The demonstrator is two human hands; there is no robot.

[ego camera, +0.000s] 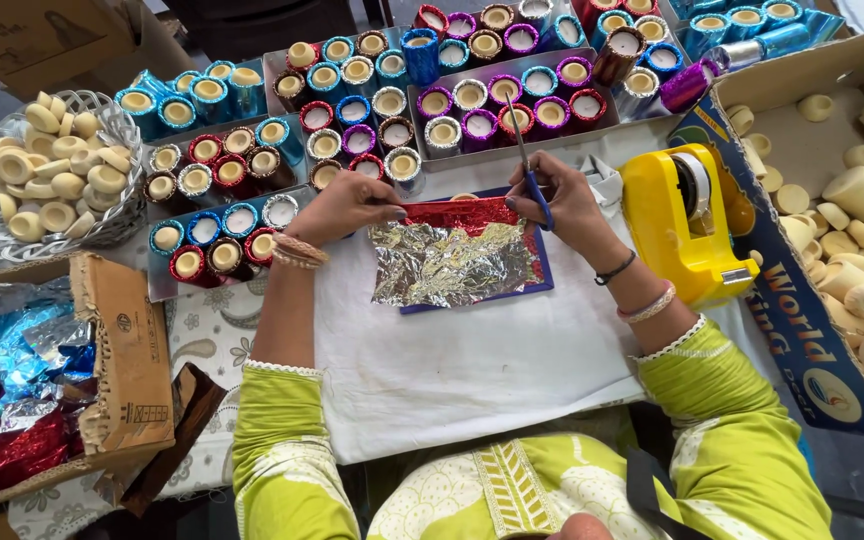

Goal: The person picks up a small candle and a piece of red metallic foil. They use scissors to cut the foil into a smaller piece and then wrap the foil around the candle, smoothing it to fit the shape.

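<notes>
My left hand [344,205] pinches the left end of a red glitter foil strip [462,213] that lies over crumpled silver foil [447,265] on a blue board [542,280]. In my right hand [564,205] is a pair of blue-handled scissors [524,160], with the blades pointing away from me above the strip's right end. Both hands rest on a white cloth [472,370] over my lap.
Trays of foil-wrapped wax cups [392,90] fill the far side. A yellow tape dispenser [687,220] stands at the right, beside a cardboard box of plain cups [852,210]. A wire basket of plain cups [42,170] and a box of coloured foils [12,400] sit left.
</notes>
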